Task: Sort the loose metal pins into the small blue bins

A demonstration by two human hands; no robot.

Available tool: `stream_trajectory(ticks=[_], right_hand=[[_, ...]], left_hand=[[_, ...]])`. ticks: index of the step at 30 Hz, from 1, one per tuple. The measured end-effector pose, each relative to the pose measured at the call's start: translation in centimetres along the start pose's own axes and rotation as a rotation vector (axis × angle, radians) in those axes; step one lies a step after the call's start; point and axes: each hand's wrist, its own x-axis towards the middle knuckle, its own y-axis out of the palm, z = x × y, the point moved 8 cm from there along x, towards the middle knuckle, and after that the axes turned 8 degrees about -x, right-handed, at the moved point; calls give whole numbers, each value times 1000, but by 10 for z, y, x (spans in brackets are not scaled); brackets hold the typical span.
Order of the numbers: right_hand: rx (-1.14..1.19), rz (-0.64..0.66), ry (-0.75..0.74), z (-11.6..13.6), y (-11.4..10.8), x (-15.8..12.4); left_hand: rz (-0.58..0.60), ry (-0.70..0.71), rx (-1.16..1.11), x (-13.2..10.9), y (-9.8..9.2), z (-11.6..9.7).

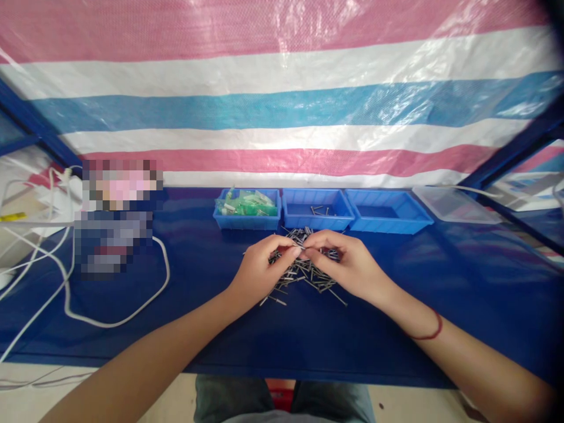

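Both hands meet over a loose pile of thin metal nails (311, 273) on the blue tabletop. The thumb and fingertips of my left hand (267, 261) are pinched together over the left of the pile. My right hand (346, 258) is pinched too, its fingertips against those of the left. Between them shows a slim metal nail (299, 246), partly covered by the fingers. Just behind the hands stand three blue bins: the left bin (247, 222) with green and clear plastic packets (249, 204), the middle bin (317, 222) with a few nails, and the right bin (392, 225).
A clear plastic lid (456, 204) lies at the back right. White cables (110, 323) loop over the table's left side, near a blurred-out patch (118, 217). A striped plastic sheet (282, 111) hangs behind, between blue frame posts (515, 138).
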Motion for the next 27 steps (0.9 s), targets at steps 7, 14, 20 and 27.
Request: stream_trajectory(ticks=[7, 14, 20, 27], right_hand=[[19, 19, -9, 3, 7, -3], [-66, 110, -60, 7, 9, 0], [-103, 37, -64, 5, 3, -1], [-132, -86, -54, 6, -11, -1]], left_hand=[[-30, 22, -60, -1, 1, -3], [-10, 57, -72, -2, 3, -5], [-30, 74, -24, -1, 0, -10], [-28, 97, 2, 0, 1, -10]])
